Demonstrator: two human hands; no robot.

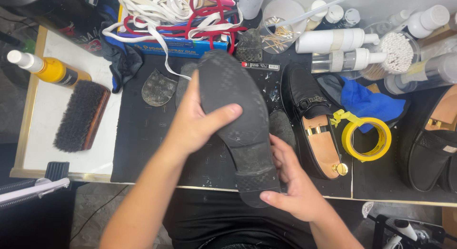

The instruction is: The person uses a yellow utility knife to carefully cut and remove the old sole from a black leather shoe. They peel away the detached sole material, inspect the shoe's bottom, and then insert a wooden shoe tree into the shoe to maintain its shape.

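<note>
I hold a black shoe upside down over the black mat, its textured sole facing up and its toe pointing away from me. My left hand grips the shoe's forepart, thumb across the sole. My right hand cups the heel end from below and the right. A loose dark sole piece lies on the mat just left of the shoe's toe.
A black loafer with a wooden shoe tree lies to the right, beside a yellow tape roll and blue cloth. A brush and yellow bottle lie left. Laces, bottles and cotton swabs crowd the back.
</note>
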